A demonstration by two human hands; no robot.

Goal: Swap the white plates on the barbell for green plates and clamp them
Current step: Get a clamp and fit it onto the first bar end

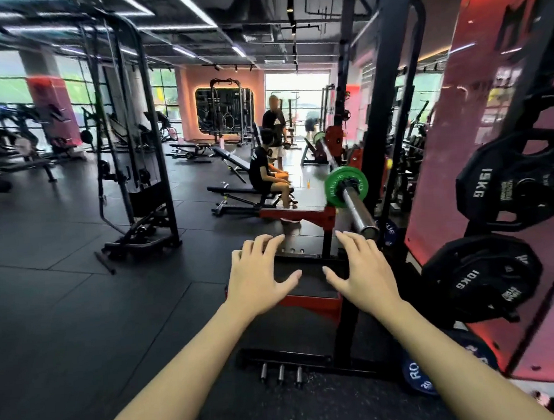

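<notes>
A steel barbell sleeve [358,210] juts toward me from the rack at right of centre. A green plate [334,182] sits on it, with a dark clamp [349,184] against its face. A second green plate [318,137] shows at the bar's far end. My left hand [256,275] and my right hand [362,274] hover side by side below the sleeve's tip, fingers spread and holding nothing. The right hand's fingertips lie just short of the sleeve's end. No white plate is in view.
Black plates marked 15KG [511,181] and 10KG [480,279] hang on rack pegs at right. A blue plate [417,379] lies on the floor below them. A red and black rack base [309,304] stands under my hands. A person sits on a bench [236,192] beyond.
</notes>
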